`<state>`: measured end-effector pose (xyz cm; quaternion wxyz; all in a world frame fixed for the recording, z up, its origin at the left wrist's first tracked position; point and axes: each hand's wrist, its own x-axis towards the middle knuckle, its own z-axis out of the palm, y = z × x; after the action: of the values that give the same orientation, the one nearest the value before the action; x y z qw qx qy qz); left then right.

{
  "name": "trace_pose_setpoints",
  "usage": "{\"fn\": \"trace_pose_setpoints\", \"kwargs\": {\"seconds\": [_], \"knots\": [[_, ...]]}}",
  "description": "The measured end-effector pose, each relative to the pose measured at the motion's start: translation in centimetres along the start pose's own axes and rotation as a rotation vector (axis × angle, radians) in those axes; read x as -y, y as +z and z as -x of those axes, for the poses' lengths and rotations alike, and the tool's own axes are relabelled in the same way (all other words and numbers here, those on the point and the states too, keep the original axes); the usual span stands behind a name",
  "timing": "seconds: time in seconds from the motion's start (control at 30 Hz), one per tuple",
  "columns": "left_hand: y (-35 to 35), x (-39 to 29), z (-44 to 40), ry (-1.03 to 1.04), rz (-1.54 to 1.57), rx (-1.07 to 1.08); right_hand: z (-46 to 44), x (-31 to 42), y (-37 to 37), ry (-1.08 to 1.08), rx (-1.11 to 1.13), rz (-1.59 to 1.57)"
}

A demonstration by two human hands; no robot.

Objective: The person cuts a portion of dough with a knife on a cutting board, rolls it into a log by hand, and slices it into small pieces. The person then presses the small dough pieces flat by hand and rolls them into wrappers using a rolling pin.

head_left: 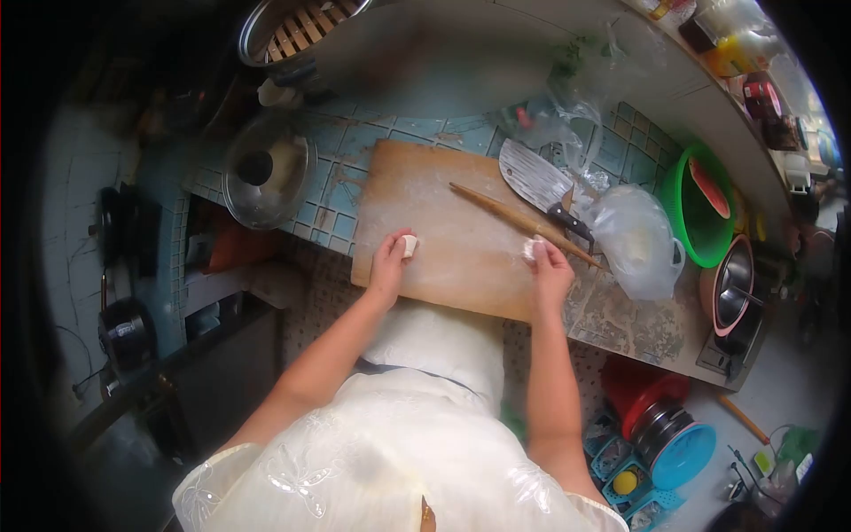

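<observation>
A flour-dusted wooden board (434, 191) lies across the counter in front of me. My left hand (387, 266), over its left front part, pinches a small white piece of dough (409, 246). At the right front edge, my right hand (551, 270) has its fingers closed on another small white piece of dough (530, 250), partly hidden by the fingers. A tapered rolling pin (505, 214) rests diagonally on the board, its lower end just beyond my right hand. Behind the pin lies a cleaver (538, 177) with a black handle.
A bowl under a glass lid (269, 173) stands left of the board. To the right are a knotted plastic bag (636, 239), a green basket (696, 222) with a cut piece of watermelon (709, 188), and a pink-rimmed bowl (729, 284). Blue tiles (341, 199) cover the counter.
</observation>
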<state>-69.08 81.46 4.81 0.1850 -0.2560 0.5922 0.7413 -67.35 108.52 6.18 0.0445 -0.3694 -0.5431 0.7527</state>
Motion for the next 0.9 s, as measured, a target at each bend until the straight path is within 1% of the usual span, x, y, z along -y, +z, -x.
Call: {"fn": "trace_pose_setpoints", "kwargs": {"seconds": [0.07,0.13,0.2,0.23,0.27,0.3,0.33,0.4,0.43,0.5,0.53,0.57,0.6,0.63,0.67,0.7,0.73,0.77,0.8,0.83,0.87,0.9], "knots": [[-0.9,-1.3,0.2,-0.031,0.024,-0.027,0.6,-4.2,3.8,-0.200,0.064,0.390],[-2.4,-1.8,0.4,-0.025,0.029,-0.031,0.5,-6.2,7.0,-0.611,0.214,0.780],[-3.5,-2.3,0.3,-0.019,0.033,-0.038,1.1,-8.3,10.5,-0.789,0.247,1.308],[-3.9,-2.5,0.4,-0.002,0.046,-0.038,1.6,-8.7,12.4,-0.778,0.258,1.313],[-4.2,-2.3,0.7,0.012,0.058,-0.037,2.1,-9.0,14.1,-0.787,0.338,1.338],[-4.4,-2.0,0.9,0.003,0.061,-0.040,2.5,-9.0,15.0,-0.800,0.414,1.362],[-4.6,-2.0,0.7,0.006,0.094,-0.038,2.9,-9.3,14.8,-0.799,0.411,1.365],[-4.9,-2.4,0.4,0.003,0.124,-0.025,3.7,-9.6,12.8,-0.893,0.802,1.352],[-5.1,-2.6,0.3,0.011,0.099,0.008,3.5,-8.6,11.4,-0.890,0.798,1.357],[-5.3,-2.6,-0.1,0.017,0.083,0.034,3.0,-6.6,9.0,-0.776,0.721,1.458],[-5.3,-2.4,-0.7,0.065,-0.025,0.076,2.9,-6.7,9.5,-0.775,0.729,1.463],[-5.1,-2.1,-1.2,0.113,-0.135,0.119,2.3,-6.9,10.2,-0.798,0.556,1.470],[-4.5,-1.6,-1.7,0.113,-0.132,0.118,1.8,-7.0,10.9,-0.821,0.380,1.469],[-3.5,-1.1,-2.3,0.177,-0.070,0.189,1.5,-7.3,11.1,-0.823,0.381,1.470],[-2.6,-0.6,-3.0,0.241,-0.008,0.262,1.1,-7.8,11.2,-0.851,0.454,1.370],[-1.5,-1.2,-3.1,0.240,-0.005,0.266,0.8,-7.9,11.2,-0.875,0.525,1.271],[-0.3,-2.4,-2.8,0.232,-0.193,0.290,0.6,-7.6,11.1,-0.872,0.524,1.280],[0.5,-3.0,-2.7,0.222,-0.383,0.314,0.3,-7.2,10.8,-0.828,0.329,1.085],[1.0,-2.5,-2.9,0.216,-0.377,0.317,0.2,-7.0,10.7,-0.777,0.139,0.886],[1.4,-2.0,-3.0,0.364,-0.530,0.279,-0.1,-7.1,11.0,-0.774,0.142,0.894],[1.6,-1.5,-3.0,0.513,-0.683,0.236,-0.4,-7.4,11.7,-0.609,0.162,0.736],[1.5,-0.9,-3.1,0.512,-0.680,0.232,-0.9,-7.5,12.5,-0.447,0.180,0.576]]}}
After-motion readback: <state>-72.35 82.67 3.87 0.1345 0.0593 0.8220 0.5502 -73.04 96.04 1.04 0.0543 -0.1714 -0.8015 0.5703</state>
